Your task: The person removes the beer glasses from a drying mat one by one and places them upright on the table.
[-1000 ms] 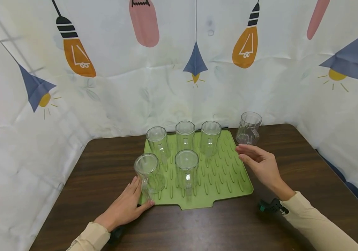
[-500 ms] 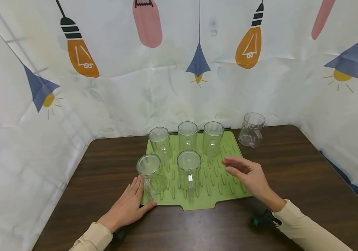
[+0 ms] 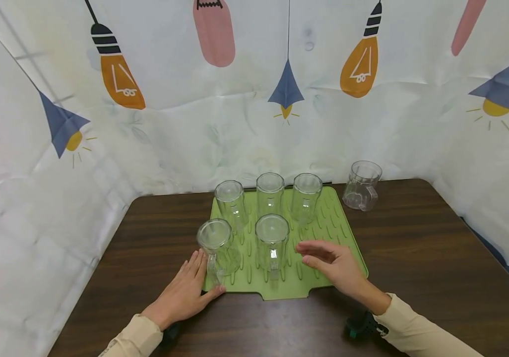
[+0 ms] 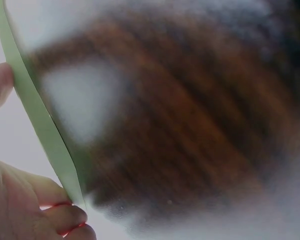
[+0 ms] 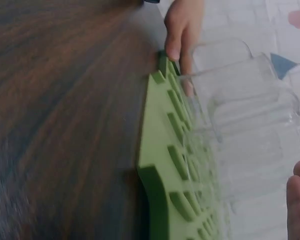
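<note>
A green drying mat (image 3: 287, 292) with raised ridges lies on the table, carrying several clear glass mugs, bases up. My left hand (image 3: 183, 290) rests at the mat's front left corner, fingers extended beside the front left mug (image 3: 219, 248) and thumb on the front edge. In the left wrist view, fingers (image 4: 55, 192) touch the mat's green edge (image 4: 45, 132). Over the mat's right part hovers my right hand (image 3: 335, 267), fingers loosely bent and holding nothing, just right of the front middle mug (image 3: 272, 243). Its fingers (image 5: 297, 200) show near the glass in the right wrist view.
Three mugs form the back row: left (image 3: 231, 203), middle (image 3: 270, 193) and right (image 3: 306, 198). Another glass mug (image 3: 361, 186) stands mouth up on the dark wooden table (image 3: 415, 238), off the mat's back right corner. A white printed curtain (image 3: 183, 134) hangs behind.
My right hand has moved left and toward me, from near the lone mug at the back right to over the mat beside the front middle mug. The left hand stays in place.
</note>
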`<state>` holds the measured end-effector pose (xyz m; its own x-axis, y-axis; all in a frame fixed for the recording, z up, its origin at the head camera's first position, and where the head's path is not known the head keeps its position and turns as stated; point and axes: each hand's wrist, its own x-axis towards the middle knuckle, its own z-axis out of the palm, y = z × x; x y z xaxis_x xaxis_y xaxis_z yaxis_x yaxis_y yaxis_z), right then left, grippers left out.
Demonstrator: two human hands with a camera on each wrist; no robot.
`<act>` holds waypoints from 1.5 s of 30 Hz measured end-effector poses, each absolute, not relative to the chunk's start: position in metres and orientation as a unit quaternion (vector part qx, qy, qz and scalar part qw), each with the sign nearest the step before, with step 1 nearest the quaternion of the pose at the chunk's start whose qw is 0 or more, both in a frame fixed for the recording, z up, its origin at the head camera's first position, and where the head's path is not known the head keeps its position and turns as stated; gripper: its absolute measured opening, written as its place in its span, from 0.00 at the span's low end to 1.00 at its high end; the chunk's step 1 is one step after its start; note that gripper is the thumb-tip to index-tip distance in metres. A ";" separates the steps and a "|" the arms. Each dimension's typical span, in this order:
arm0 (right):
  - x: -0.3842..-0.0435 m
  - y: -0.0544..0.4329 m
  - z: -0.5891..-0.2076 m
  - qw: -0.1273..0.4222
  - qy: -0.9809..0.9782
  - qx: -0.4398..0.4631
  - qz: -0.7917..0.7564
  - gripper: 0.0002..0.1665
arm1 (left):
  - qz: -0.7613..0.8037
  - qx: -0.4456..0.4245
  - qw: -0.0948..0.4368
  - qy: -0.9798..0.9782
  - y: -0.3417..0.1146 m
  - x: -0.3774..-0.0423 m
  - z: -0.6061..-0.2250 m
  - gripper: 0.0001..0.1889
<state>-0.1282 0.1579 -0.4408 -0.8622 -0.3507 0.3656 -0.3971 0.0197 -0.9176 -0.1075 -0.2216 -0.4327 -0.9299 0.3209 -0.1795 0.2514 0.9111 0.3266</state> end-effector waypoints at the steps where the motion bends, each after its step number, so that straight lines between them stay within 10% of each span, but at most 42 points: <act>1: -0.128 0.156 -0.442 0.013 -0.714 0.262 0.649 0.19 | 0.152 0.147 0.118 0.970 -0.221 -0.107 -0.433 0.56; 45: -0.121 0.112 -0.460 -0.089 -0.702 0.257 0.658 0.19 | 0.142 0.145 0.107 0.973 -0.222 -0.109 -0.436 0.56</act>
<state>-0.1208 0.1124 -0.4595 -0.8519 -0.4780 0.2140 -0.2449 0.0023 -0.9695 -0.1089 -0.2217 -0.4359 -0.9350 0.3122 -0.1682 0.2512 0.9180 0.3069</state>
